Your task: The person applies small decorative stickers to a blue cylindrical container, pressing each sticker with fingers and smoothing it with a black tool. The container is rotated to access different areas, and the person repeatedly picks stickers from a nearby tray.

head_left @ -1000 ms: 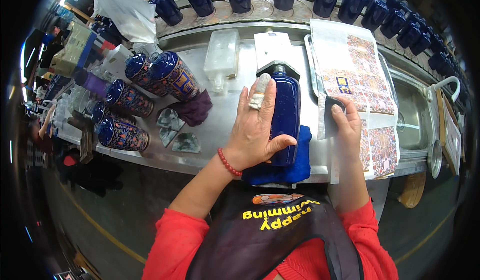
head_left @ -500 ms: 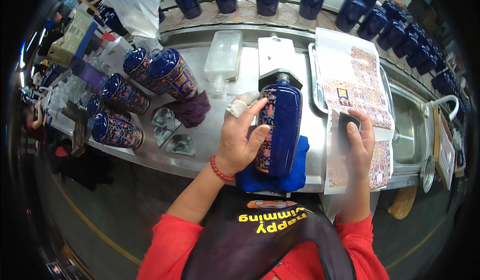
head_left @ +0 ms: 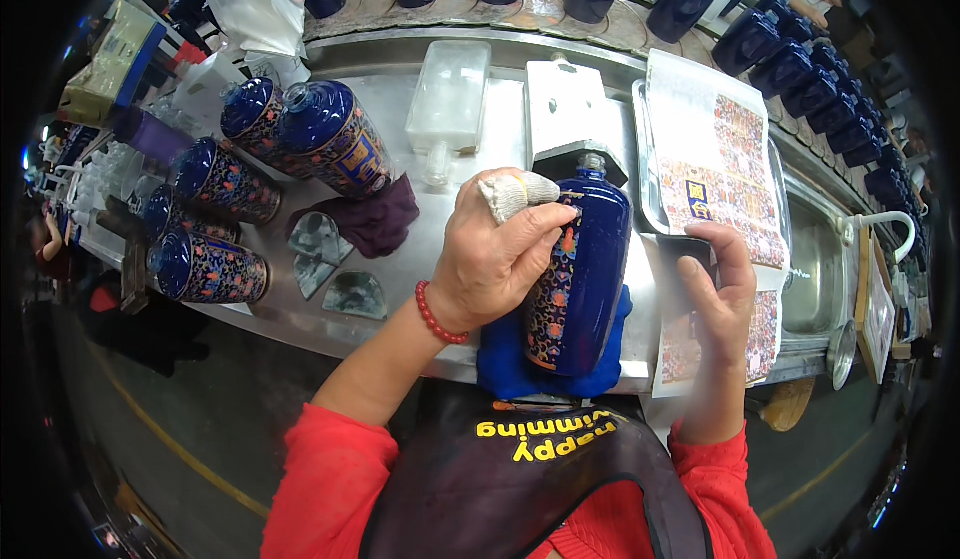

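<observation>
A dark blue glass bottle [head_left: 598, 279] lies tilted before me, its neck against a dark padded rest [head_left: 572, 162] and its base on a blue cloth [head_left: 500, 364]. A floral decal strip [head_left: 550, 309] runs down its left side. At the strip's upper end, my left hand [head_left: 485, 259] is closed, thumb and forefinger pinching its edge; a whitish fabric cover [head_left: 520, 195] wraps one finger. My right hand [head_left: 728, 299] grips a flat black scraper [head_left: 688, 251] over the printed decal sheets [head_left: 740, 179], right of the bottle.
Several decorated bottles [head_left: 335, 144] stand at left near a purple cloth [head_left: 380, 224] and mirror-like pieces [head_left: 355, 294]. A clear bottle [head_left: 448, 99] lies behind. Plain blue bottles [head_left: 683, 1] line the conveyor [head_left: 450, 11]. A sink [head_left: 810, 279] is at right.
My left hand has shifted up along the bottle, and its thumb and forefinger have closed together at the decal's upper end. The right hand still holds the scraper. The whole view has shifted slightly.
</observation>
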Available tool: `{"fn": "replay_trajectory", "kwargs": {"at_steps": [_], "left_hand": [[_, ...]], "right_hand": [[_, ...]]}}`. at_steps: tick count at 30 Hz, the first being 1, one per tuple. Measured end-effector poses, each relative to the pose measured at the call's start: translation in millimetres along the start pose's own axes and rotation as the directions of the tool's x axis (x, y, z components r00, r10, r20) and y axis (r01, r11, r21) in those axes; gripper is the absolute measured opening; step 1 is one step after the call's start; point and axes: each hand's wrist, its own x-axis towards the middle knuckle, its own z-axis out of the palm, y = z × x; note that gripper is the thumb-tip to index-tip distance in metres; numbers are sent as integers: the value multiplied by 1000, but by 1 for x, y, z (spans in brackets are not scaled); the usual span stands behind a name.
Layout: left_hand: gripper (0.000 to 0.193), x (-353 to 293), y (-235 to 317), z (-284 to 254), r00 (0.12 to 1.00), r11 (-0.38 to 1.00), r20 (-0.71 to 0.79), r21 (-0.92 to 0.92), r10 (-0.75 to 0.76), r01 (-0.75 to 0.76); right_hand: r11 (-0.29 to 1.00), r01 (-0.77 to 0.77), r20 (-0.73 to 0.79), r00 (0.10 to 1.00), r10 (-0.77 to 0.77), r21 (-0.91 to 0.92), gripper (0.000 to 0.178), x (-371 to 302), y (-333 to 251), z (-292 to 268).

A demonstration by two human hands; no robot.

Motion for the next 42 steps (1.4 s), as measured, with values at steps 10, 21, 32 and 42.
{"fn": "replay_trajectory", "kwargs": {"at_steps": [10,21,32,42], "left_hand": [[32,7,-6,-9,967,949,69,185,247,-256],[36,7,-10,-11,961,947,85,167,262,-273],[41,6,-13,-9,962,950,71,156,264,-272],[40,6,-9,-12,967,952,85,174,239,-251]], "right_hand": [[961,172,-23,983,-181,-216,28,4,-4,9],[969,141,-26,988,-149,-202,28,3,-5,14],[961,147,-15,988,-154,-236,27,2,-6,12],[965,133,-21,990,-142,-227,27,1,-2,11]]}}
